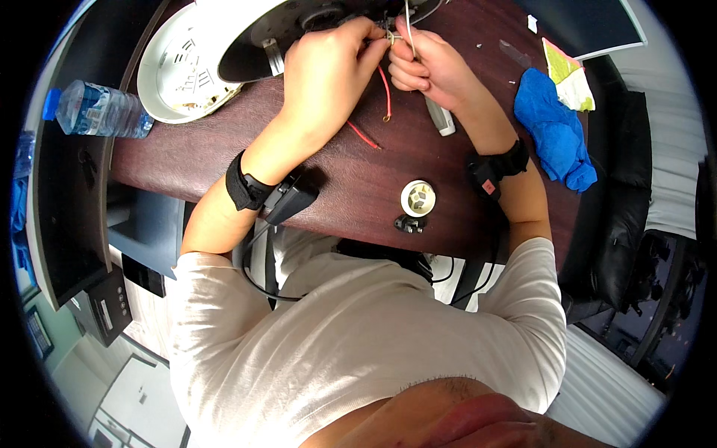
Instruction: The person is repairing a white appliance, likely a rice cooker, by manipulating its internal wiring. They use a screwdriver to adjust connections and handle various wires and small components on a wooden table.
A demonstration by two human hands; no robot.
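Note:
My left hand (328, 67) pinches thin wires at the edge of a round white-and-black appliance body (254, 37) at the top of the dark red-brown table (351, 179). My right hand (429, 67) grips the same bundle of wires and a thin white strand just right of it. A red wire (385, 93) with a ring end hangs down between the hands, and another red wire (364, 136) lies on the table below. A grey tool handle (441, 119) sticks out under my right hand. Both wrists wear black straps.
A white round cover (175, 75) lies at the left, a plastic water bottle (97, 108) beside it. A blue cloth (556, 134) and a yellow-white packet (569, 78) lie at the right. A small white round part (417, 198) and a black piece (411, 223) sit near the front edge.

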